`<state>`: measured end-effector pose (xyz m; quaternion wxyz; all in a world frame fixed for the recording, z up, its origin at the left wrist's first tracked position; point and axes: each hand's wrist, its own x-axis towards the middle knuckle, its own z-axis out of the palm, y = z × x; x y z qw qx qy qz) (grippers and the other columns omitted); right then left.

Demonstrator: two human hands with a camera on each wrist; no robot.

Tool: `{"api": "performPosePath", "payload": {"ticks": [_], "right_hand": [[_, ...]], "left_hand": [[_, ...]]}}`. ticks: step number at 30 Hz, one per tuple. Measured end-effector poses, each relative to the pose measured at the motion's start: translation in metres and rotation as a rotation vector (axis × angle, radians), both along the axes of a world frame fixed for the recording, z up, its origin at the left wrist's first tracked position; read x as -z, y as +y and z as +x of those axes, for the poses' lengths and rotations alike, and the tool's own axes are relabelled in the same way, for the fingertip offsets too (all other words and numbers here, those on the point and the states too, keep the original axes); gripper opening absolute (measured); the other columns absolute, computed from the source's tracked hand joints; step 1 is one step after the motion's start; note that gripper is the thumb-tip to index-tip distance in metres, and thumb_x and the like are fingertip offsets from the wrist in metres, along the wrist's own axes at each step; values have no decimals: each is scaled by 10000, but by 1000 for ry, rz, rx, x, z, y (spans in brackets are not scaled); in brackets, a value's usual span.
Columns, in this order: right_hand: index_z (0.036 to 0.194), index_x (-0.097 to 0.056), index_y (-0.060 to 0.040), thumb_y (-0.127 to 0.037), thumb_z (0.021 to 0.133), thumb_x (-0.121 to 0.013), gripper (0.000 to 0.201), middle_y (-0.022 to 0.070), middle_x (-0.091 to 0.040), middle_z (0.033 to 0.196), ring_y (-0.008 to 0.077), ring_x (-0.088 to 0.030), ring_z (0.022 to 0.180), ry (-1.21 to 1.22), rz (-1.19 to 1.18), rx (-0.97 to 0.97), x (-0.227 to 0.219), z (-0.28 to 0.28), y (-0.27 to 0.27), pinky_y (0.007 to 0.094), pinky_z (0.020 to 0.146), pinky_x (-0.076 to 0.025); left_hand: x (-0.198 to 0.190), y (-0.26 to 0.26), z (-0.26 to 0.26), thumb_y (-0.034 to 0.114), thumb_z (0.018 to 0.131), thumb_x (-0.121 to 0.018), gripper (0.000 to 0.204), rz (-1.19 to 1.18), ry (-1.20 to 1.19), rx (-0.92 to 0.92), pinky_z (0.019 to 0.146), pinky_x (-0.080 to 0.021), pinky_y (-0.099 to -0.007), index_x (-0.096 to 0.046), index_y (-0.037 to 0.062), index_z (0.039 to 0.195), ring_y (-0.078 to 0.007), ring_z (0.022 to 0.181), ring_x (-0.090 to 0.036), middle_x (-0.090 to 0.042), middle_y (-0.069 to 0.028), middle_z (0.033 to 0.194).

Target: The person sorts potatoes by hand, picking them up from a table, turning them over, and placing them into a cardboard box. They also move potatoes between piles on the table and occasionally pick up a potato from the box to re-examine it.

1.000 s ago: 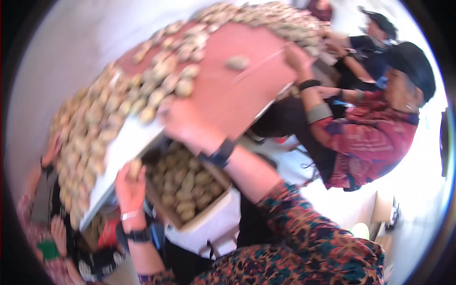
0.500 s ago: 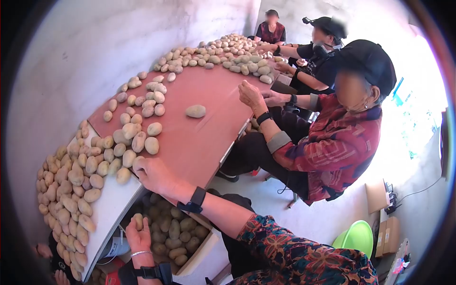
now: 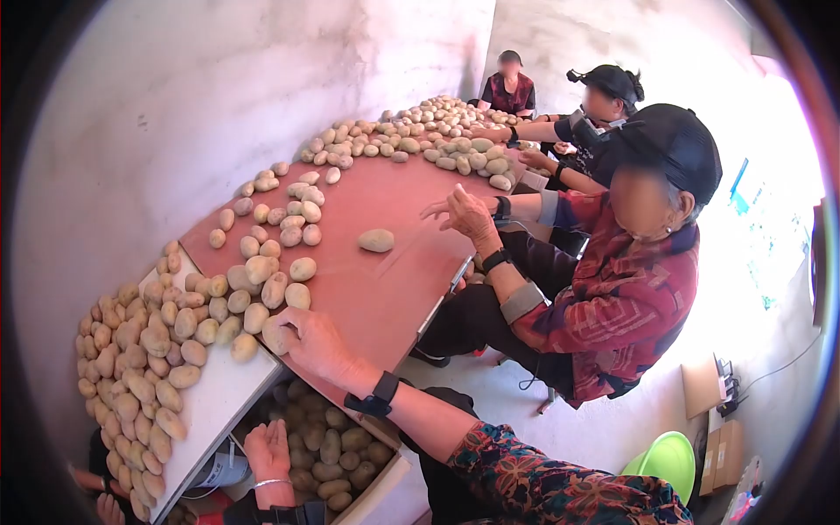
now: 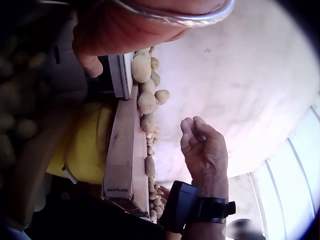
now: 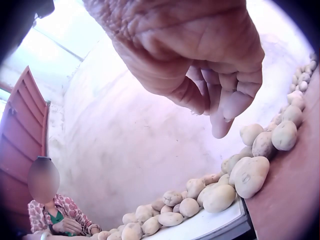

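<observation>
My right hand [image 3: 319, 348] reaches over the near edge of the table. Its bent fingers hang just above the potatoes in the right wrist view, with nothing between thumb and fingertips. The nearest potato [image 3: 278, 334] overlaps the fingertips in the head view, at the border of the white and red boards. Lower down, my left hand [image 3: 268, 451] is held palm up beside a box of potatoes [image 3: 385, 495], its fingers fairly straight and no potato showing in it. In the left wrist view, the left hand [image 4: 130, 30] shows its thumb; its other fingers are hidden.
Potatoes [image 3: 131, 385] heap along the wall side of the white board [image 3: 210, 407]. A single potato [image 3: 376, 241] lies on the red board [image 3: 359, 280]. Another person [image 3: 604, 306] sits at the right, hands over the table edge. A green basin [image 3: 665, 464] stands on the floor.
The potato in my left hand is no longer seen there. My right hand stays near the same potatoes. The neighbouring person's hands have spread. The head view has shifted and steadied.
</observation>
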<state>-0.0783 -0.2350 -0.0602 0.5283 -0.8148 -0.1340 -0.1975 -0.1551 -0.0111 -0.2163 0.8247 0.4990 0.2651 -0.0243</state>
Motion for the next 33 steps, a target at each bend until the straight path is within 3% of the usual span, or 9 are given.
{"api": "performPosePath", "payload": {"ticks": [1,2,7,14,17,18,21,26,33], "right_hand": [[1013,-653,-38,-60,877,-561,166,213,-665,808,366,-673,757,-1,1,2,1,1,1,418,674,-529],[1041,-638,-38,-53,877,-559,183,209,-669,824,365,-675,772,-20,7,20,3,3,1,417,684,-532],[1122,-580,-35,-38,878,-559,245,191,-680,875,372,-674,809,-103,108,17,12,8,20,419,702,-538],[1245,-521,-58,-31,853,-527,393,231,-637,862,432,-625,764,-173,-29,113,15,3,13,506,655,-499],[1224,-545,-35,-23,862,-500,364,253,-633,956,420,-633,884,-198,40,57,-3,-4,10,471,741,-521],[1192,-552,-35,-18,869,-509,325,229,-643,1007,404,-637,935,-228,-38,100,-6,0,9,450,791,-525],[1156,-548,-39,-17,867,-554,290,181,-666,948,365,-662,882,-203,18,68,-12,0,5,440,755,-528],[1178,-542,-55,-29,864,-564,316,166,-673,921,366,-664,848,-148,-19,75,-15,-3,9,437,739,-527],[1206,-539,-75,-34,860,-567,350,165,-675,918,359,-669,850,-139,26,72,-10,0,11,445,731,-530]], "left_hand": [[-28,-10,-5,48,914,-537,479,-357,104,-248,963,-526,-427,-357,-83,1337,-362,1113,-571,-542,-253,1223],[-34,-9,-8,48,914,-537,479,-357,104,-244,963,-526,-427,-357,-83,1337,-362,1113,-571,-542,-253,1223],[-49,-10,-18,100,889,-624,530,11,-103,-192,873,-538,-394,-378,-39,1338,-305,959,-653,-592,-213,1169],[-77,-17,-16,-1,869,-649,583,89,-185,-250,761,-566,-315,-336,-61,1357,-241,895,-652,-583,-135,1024],[-42,20,-2,61,879,-659,627,236,-360,-185,768,-558,-323,-313,-55,1389,-254,892,-648,-600,-181,1056],[-96,9,-7,62,879,-653,628,224,-184,-260,760,-554,-314,-317,-57,1396,-230,862,-636,-594,-162,1028],[-114,45,8,0,836,-608,631,406,-105,-236,674,-513,-259,-335,-65,1400,-170,815,-622,-595,-130,1022],[-97,105,30,9,816,-559,440,913,-93,-272,932,-470,-331,-536,-75,1248,-250,1062,-620,-658,-176,1110],[-105,131,68,30,802,-576,340,1244,-167,-254,979,-457,-363,-623,-56,1127,-323,1110,-618,-639,-214,1185]]}}
